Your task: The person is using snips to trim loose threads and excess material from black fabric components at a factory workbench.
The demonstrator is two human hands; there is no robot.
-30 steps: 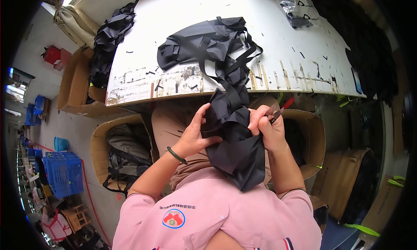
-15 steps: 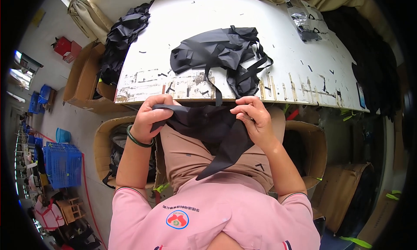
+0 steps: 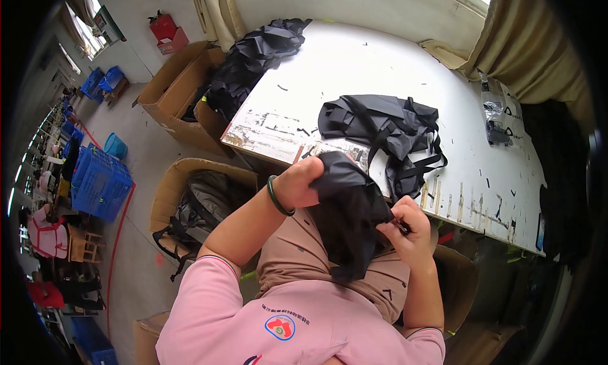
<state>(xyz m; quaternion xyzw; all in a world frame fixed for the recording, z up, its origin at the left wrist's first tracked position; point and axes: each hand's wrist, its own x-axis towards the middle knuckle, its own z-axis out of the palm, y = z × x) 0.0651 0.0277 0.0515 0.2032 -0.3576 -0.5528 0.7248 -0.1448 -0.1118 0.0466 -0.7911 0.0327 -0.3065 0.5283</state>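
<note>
Left fingers, mostly hidden behind black cloth, and right fingers grip it.

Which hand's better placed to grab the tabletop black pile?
Probably the right hand: closer to the near end of the black pile than the left hand. Both touch the black cloth.

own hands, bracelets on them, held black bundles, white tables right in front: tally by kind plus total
hands: 2
bracelet: 1
held bundle: 1
table: 1
total: 5
</note>
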